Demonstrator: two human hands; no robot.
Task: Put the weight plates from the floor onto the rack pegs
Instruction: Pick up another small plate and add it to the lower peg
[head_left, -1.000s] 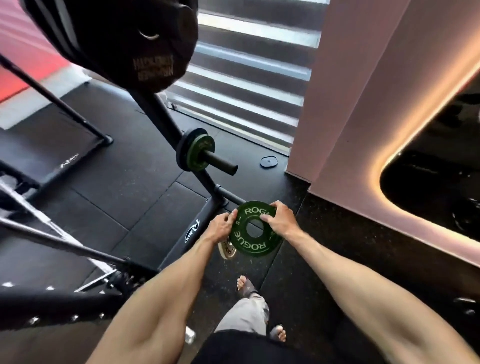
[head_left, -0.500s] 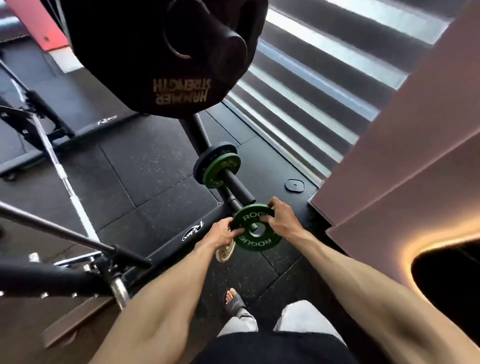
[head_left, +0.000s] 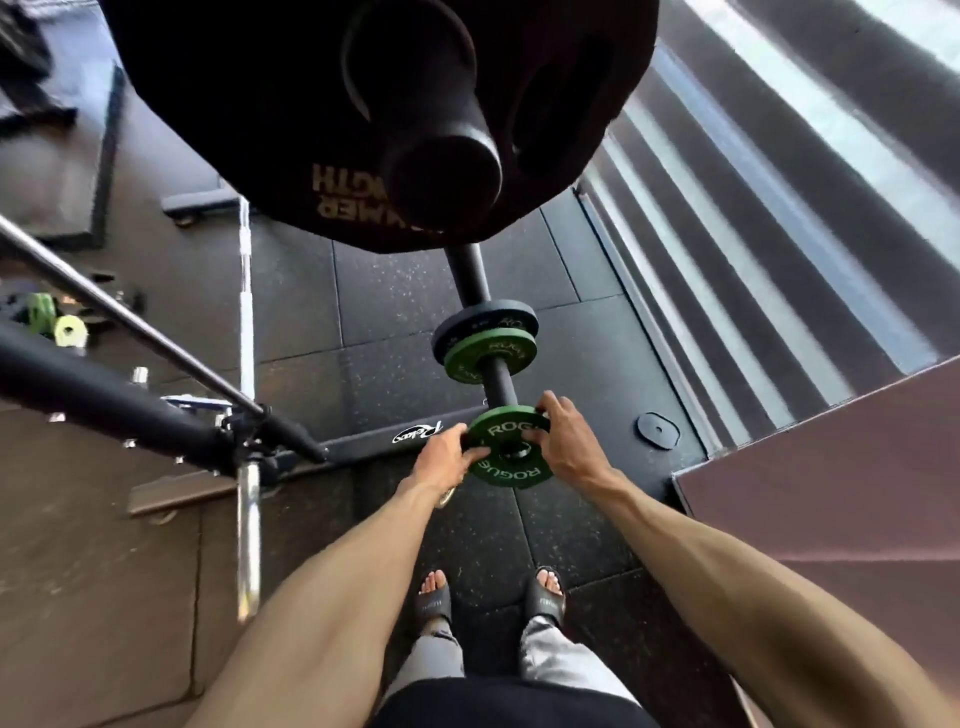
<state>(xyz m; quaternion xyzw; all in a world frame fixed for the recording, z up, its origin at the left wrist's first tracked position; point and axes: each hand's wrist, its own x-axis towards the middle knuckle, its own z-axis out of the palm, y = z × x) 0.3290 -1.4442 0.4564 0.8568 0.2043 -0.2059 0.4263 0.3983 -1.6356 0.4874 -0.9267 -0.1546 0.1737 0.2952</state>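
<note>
A small green Rogue weight plate is held between both hands, with its centre hole at the tip of the black rack peg. My left hand grips its left edge and my right hand grips its right edge. Further along the same peg sit another green plate and a black plate behind it. Whether the peg tip has entered the hole I cannot tell.
A large black Hammer Strength plate hangs on an upper peg overhead. A barbell and a black rack beam lie to the left. Green and yellow small plates rest on the floor far left. A pink wall stands right.
I have stepped in front of the peg, and both hands have brought the green plate up so its hole lines up with the peg's tip.
</note>
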